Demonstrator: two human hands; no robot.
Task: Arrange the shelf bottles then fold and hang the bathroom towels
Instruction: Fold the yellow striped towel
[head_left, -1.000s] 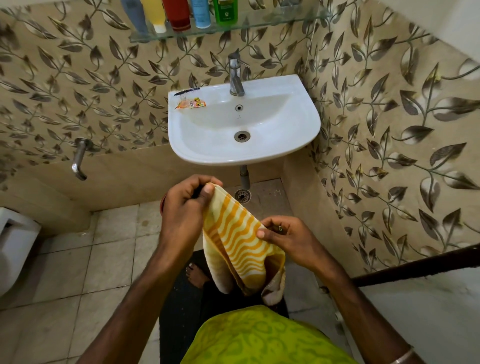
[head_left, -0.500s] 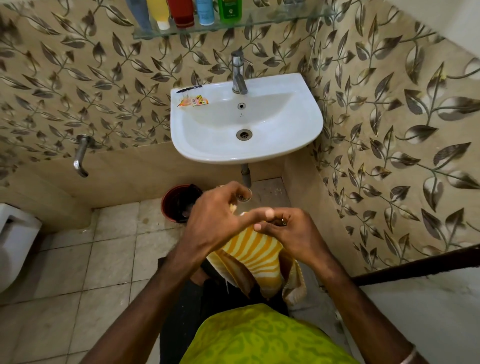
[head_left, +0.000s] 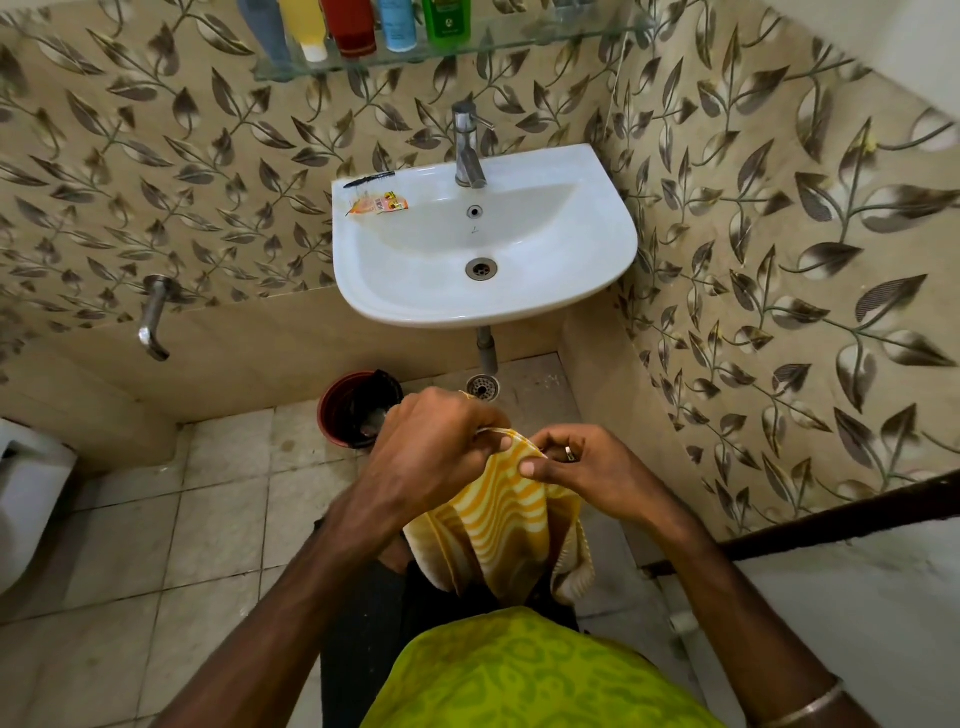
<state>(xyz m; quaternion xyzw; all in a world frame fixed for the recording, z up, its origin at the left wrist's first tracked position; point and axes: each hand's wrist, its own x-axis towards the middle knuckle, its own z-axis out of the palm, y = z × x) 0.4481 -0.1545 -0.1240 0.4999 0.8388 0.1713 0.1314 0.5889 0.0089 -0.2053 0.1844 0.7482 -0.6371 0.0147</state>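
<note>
Both hands meet in front of the person's waist, over the floor (head_left: 223, 519) below the sink (head_left: 613, 244). The left hand (head_left: 431, 452) grasps the top edge of the towel (head_left: 498, 525), fingers curled over the fold. The right hand (head_left: 587, 470) pinches the same edge just beside it, thumb pressed on the striped cloth. The towel, yellow and white, hangs doubled from the 2 hands down toward the green shirt (head_left: 524, 675).

On the glass shelf (head_left: 519, 44) at the wall's top edge, 5 bottles (head_left: 353, 26) stand in a row, close together, their tops cut off by the frame. A tap (head_left: 467, 145) rises at the sink's back rim; a black pen (head_left: 371, 179) and a wrapper (head_left: 379, 203) lie on its left back corner. A red bin (head_left: 353, 408) stands on the floor against the wall, left of the drainpipe.
</note>
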